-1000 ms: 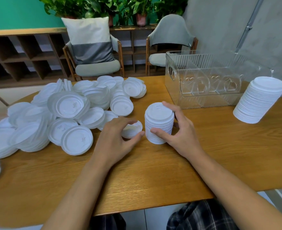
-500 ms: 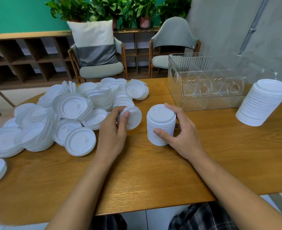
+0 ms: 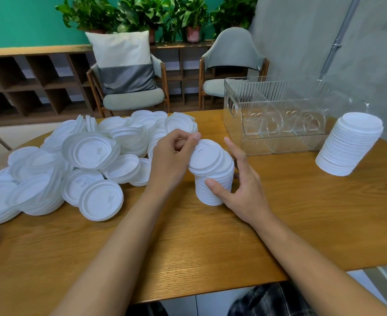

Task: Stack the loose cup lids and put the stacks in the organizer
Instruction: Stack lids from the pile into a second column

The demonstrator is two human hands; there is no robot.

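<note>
Clear divided organizer (image 3: 277, 144); left hand (image 3: 169, 160) tight on tilted lid (image 3: 207, 156), right hand (image 3: 247, 190) round small stack (image 3: 207, 193).

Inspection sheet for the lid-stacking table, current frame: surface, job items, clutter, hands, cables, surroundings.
Surface: wooden table, bare wood nearest the person.
Job's things: loose lids heaped at left; small stack at centre; tall stack at right, leaning slightly; clear organizer behind, no lids seen inside.
Clutter: nothing seen.
Grippers: left hand pinches one lid, tilted over the small stack's top; right hand grips the small stack, thumb in front.
Cables: nothing seen.
Surroundings: two chairs, one with a cushion; cubby shelf; potted plants; grey wall.
</note>
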